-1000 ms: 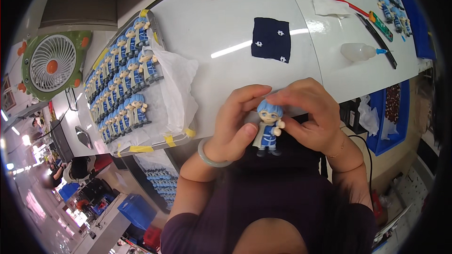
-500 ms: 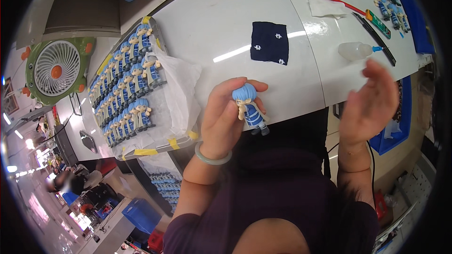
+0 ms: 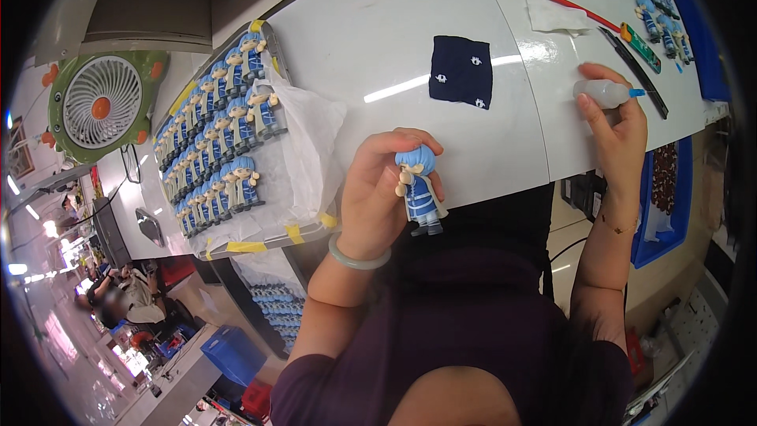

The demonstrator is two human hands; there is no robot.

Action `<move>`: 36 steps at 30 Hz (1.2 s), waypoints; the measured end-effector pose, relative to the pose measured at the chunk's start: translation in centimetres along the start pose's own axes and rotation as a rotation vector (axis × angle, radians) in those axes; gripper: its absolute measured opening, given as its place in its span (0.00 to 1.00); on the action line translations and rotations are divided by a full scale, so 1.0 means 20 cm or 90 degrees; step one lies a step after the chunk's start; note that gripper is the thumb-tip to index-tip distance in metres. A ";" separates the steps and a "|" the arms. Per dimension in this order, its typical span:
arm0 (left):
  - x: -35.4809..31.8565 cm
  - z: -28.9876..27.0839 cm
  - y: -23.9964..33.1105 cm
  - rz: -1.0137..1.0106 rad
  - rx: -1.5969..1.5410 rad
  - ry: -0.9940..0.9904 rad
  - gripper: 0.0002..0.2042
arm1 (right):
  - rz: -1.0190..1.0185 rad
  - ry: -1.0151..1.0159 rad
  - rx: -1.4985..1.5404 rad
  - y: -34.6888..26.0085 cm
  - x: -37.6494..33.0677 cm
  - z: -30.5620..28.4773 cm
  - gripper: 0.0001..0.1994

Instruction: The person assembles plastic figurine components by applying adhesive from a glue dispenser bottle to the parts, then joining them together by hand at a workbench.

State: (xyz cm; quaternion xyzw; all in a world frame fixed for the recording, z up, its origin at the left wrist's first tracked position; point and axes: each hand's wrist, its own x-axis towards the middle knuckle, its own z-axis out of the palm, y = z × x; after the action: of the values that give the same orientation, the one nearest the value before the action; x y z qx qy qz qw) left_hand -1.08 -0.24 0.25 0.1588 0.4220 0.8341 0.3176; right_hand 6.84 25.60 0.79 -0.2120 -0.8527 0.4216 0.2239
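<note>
My left hand (image 3: pixel 371 201) is closed around a small blue-haired figurine (image 3: pixel 422 199) in a blue outfit with a pale cape. The figurine stands nearly upright over the table's near edge, its dark boots hanging free below my fingers. On the right, my right hand (image 3: pixel 621 138) has its thumb and fingers around a translucent squeeze bottle (image 3: pixel 602 93) with a blue tip. The bottle is on its side, its tip pointing right; whether it still touches the table I cannot tell. Between and beyond my hands lies a dark navy cloth (image 3: pixel 460 71) with small white figures.
Left of my left hand, a tray (image 3: pixel 272 250) with yellow tape holds rows of similar figurines (image 3: pixel 225 130) and white paper. A green fan (image 3: pixel 98 106) stands beyond. Near the bottle lie a red-handled brush (image 3: pixel 564 1), a green-handled tool (image 3: pixel 640 47) and a black tool (image 3: pixel 635 71).
My right hand has moved from in front of the bottle onto it and taken hold. The figurine in my left hand has turned slightly and tilts less. The whole view has shifted a little.
</note>
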 end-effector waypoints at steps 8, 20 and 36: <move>0.00 -0.01 0.00 0.001 -0.042 -0.013 0.15 | 0.049 -0.113 0.299 -0.17 -0.10 0.05 0.12; 0.00 -0.02 0.00 0.002 -0.113 -0.007 0.14 | -0.091 -0.259 0.117 -0.30 -0.12 0.14 0.17; -0.01 0.00 -0.02 0.015 -0.199 0.009 0.15 | -0.156 -0.150 0.146 -0.32 -0.13 0.19 0.18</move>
State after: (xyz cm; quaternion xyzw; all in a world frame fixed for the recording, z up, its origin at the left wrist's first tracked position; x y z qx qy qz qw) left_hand -0.77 -0.12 -0.06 0.1064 0.2876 0.8944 0.3255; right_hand 5.74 18.28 3.45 -0.0288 -0.8387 0.5077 0.1951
